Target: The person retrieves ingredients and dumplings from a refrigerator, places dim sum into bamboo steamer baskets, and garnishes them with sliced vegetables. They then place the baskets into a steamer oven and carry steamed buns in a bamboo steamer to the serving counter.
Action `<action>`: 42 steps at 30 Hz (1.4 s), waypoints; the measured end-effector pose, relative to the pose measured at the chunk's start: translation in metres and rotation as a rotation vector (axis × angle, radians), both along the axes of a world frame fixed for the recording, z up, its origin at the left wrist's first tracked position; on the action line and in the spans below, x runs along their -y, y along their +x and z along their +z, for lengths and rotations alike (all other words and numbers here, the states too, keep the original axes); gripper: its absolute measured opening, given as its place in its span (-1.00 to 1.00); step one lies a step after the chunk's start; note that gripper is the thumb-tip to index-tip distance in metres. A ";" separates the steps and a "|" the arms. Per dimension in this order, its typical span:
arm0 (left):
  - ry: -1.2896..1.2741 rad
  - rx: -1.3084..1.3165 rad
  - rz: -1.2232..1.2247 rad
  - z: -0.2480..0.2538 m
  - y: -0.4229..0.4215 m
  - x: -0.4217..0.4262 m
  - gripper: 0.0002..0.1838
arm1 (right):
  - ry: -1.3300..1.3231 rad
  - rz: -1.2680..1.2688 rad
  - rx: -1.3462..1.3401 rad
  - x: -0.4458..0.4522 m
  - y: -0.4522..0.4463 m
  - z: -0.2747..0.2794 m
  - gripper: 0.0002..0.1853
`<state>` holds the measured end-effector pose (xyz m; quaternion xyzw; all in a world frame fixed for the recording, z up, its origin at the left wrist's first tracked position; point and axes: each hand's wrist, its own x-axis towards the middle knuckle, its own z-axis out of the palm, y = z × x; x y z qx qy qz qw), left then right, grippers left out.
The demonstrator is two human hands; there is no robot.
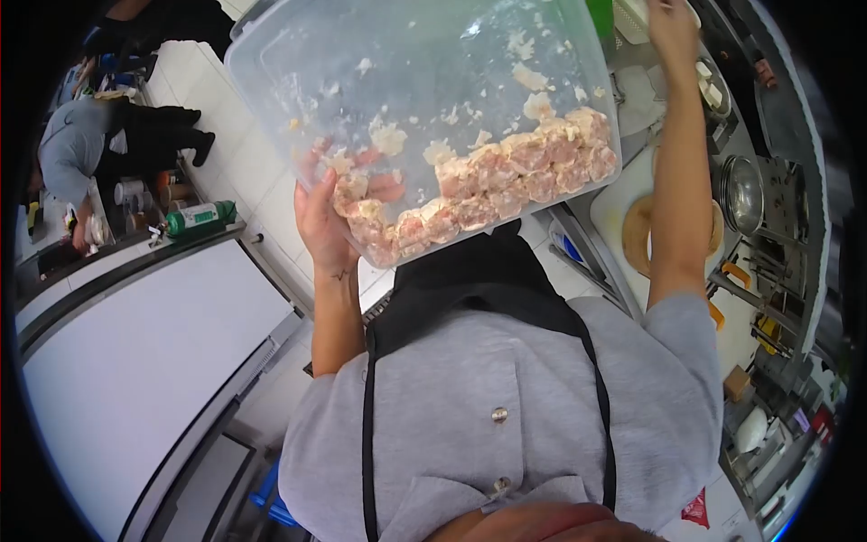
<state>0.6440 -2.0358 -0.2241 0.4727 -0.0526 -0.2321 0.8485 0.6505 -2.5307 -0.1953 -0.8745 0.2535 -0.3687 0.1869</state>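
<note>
My left hand [321, 212] grips a clear plastic container [415, 81] from beneath its lower left corner, the fingers showing through the wall. The container is tilted, and pale raw meat pieces [488, 185] lie packed in rows along its lower side, with light scraps stuck to the rest of its base. Out to the upper right, my right hand [673, 36] is at a white basket [631, 20]; its fingertips are cut off by the frame's top edge, so its hold is unclear.
Right: a counter with a round wooden board [638, 235], metal bowls [744, 194], a tray of white pieces [712, 90] and orange-handled tools. Left: a white-topped unit [153, 361], a green bottle [194, 218] and a co-worker [72, 149] bent over another counter.
</note>
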 end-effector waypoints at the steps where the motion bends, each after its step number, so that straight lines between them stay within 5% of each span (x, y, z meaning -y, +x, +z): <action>1: 0.032 0.021 0.008 0.005 -0.004 0.002 -0.44 | 0.026 0.125 0.102 -0.065 -0.037 0.042 -0.55; 2: 0.033 0.012 0.030 0.010 -0.006 0.007 -0.44 | -0.083 0.223 0.060 -0.110 -0.066 0.060 -0.75; 6: 0.086 0.010 -0.036 0.026 -0.020 0.031 -0.49 | -0.045 1.057 -0.386 -0.209 -0.137 0.065 -0.41; 9: 0.052 -0.021 -0.058 0.025 -0.031 0.043 -0.56 | -0.004 1.063 -0.472 -0.227 -0.151 0.034 -0.23; 19: 0.176 -0.222 -0.014 0.003 -0.085 0.040 -0.63 | 0.114 1.031 -0.636 -0.241 -0.191 -0.008 -0.15; 42: 0.193 -0.249 0.001 -0.007 -0.087 0.036 -0.60 | 0.017 1.039 -0.705 -0.251 -0.185 0.004 -0.46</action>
